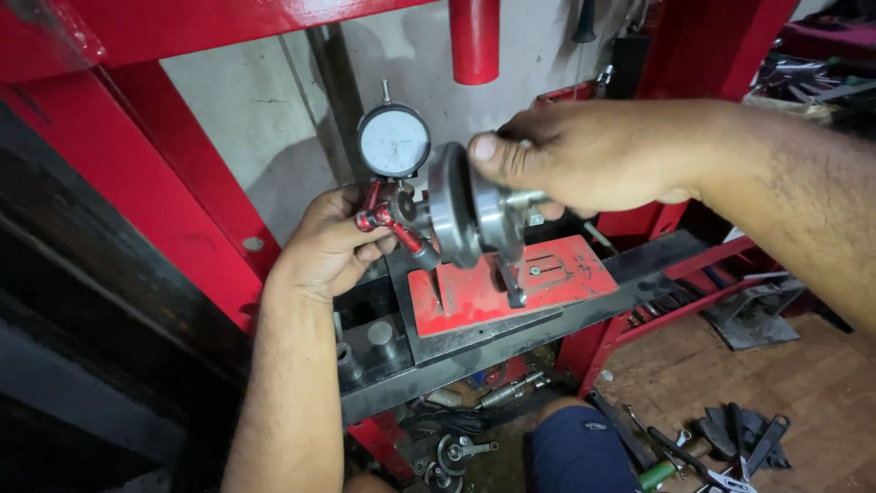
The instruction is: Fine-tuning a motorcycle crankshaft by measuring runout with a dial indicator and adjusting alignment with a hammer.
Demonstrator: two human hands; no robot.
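Fingers of right hand (593, 155) clenched round steel crank wheel (456, 205) — left hand (333, 242) pinching red gauge arm (388, 219).

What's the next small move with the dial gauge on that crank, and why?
Probably a slow turn of the metal wheel with the right hand, eyes on the dial gauge. The right hand already grips the wheel's rim and shaft, the left hand steadies the gauge's red arm beside the wheel, and the part sits on supports over the red plate.

Even indoor light, soft shadow on the grey wall (274, 119); dim lower left, wide-angle stretch at edges
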